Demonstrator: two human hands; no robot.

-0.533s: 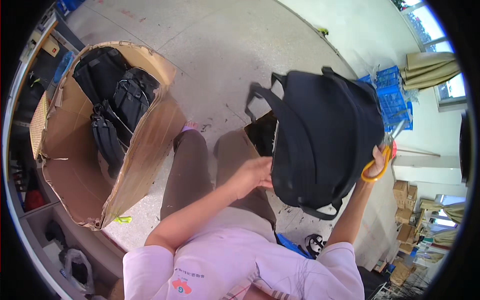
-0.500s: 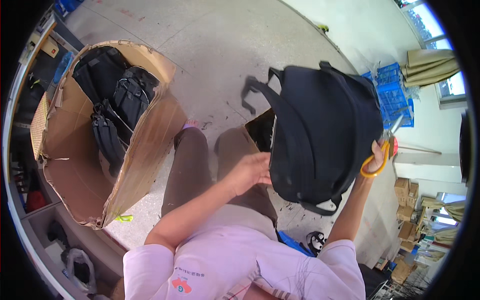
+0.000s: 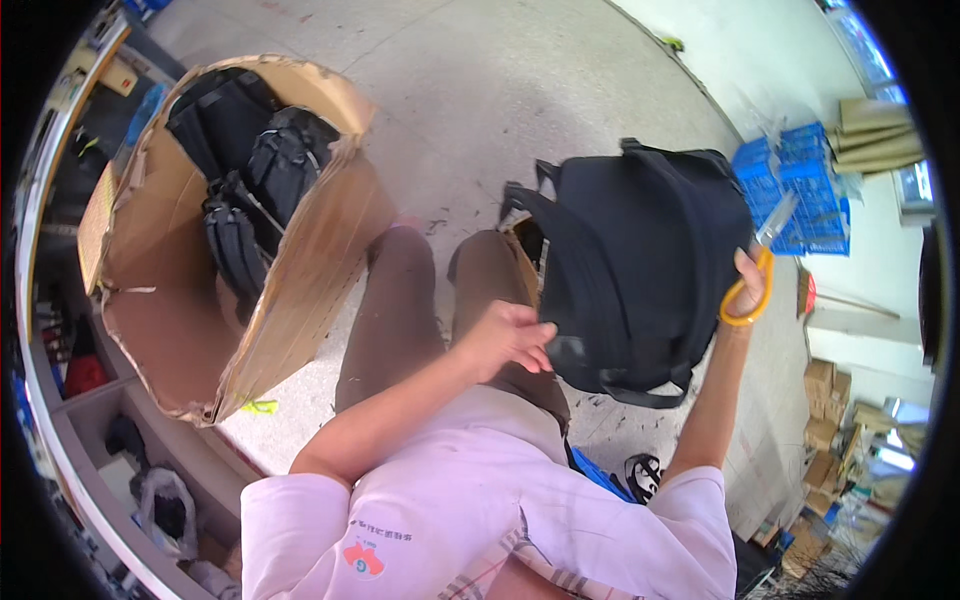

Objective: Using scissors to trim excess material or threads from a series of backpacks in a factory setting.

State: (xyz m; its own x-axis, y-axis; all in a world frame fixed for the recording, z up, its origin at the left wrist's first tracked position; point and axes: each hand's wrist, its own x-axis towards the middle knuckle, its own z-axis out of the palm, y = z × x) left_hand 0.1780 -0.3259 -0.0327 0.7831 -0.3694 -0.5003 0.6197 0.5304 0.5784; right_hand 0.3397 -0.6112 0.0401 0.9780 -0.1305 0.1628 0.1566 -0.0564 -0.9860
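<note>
A black backpack [image 3: 640, 260] is in front of me, over my right thigh, with its straps hanging at the left side and at the bottom. My left hand [image 3: 508, 340] has its fingers curled at the bag's lower left edge and pinches it there. At the bag's right side, my right hand [image 3: 745, 288] is closed round a pair of scissors [image 3: 760, 282] with orange handles. Their blades point up and to the right, away from the cloth. Part of the right hand is hidden behind the backpack.
To the left stands a big open cardboard box [image 3: 310, 270] with several black backpacks [image 3: 285, 160] inside. Blue plastic crates [image 3: 795, 185] are stacked by the wall at the right. Smaller cartons [image 3: 825, 395] lie farther down that side. A grey shelf unit [image 3: 110, 410] borders the left.
The backpack has tilted and come slightly lower in its upper part. My left hand has shifted slightly right along its edge. The scissors stay in my right hand, and the whole view has shifted.
</note>
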